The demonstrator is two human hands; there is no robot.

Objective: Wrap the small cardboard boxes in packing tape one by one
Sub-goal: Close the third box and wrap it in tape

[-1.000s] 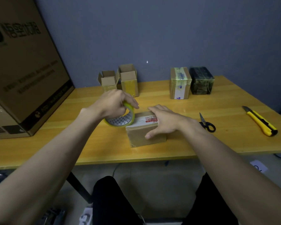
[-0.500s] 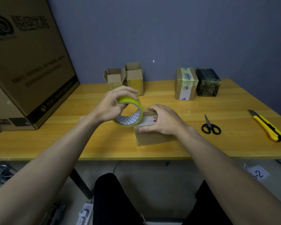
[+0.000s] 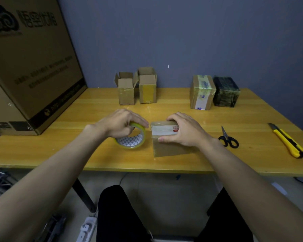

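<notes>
A small cardboard box (image 3: 166, 149) with a white label on top lies near the front of the yellow table (image 3: 182, 165). My right hand (image 3: 184, 130) rests on its top, fingers curled over the far edge and thumb against the near side. My left hand (image 3: 120, 123) grips a roll of yellowish packing tape (image 3: 131, 140) just left of the box, low over the table. Whether a strip of tape runs from roll to box cannot be made out.
Two open small boxes (image 3: 127, 89) (image 3: 147, 89) stand at the back middle; a taped box (image 3: 201, 92) and a dark wrapped box (image 3: 226, 92) at back right. Black scissors (image 3: 228, 139) and a yellow utility knife (image 3: 289, 141) lie right. A large carton (image 3: 30, 63) fills the left.
My left hand has lowered the tape roll and drawn it left, off the box. My right hand stays on the box, now gripping its top edge.
</notes>
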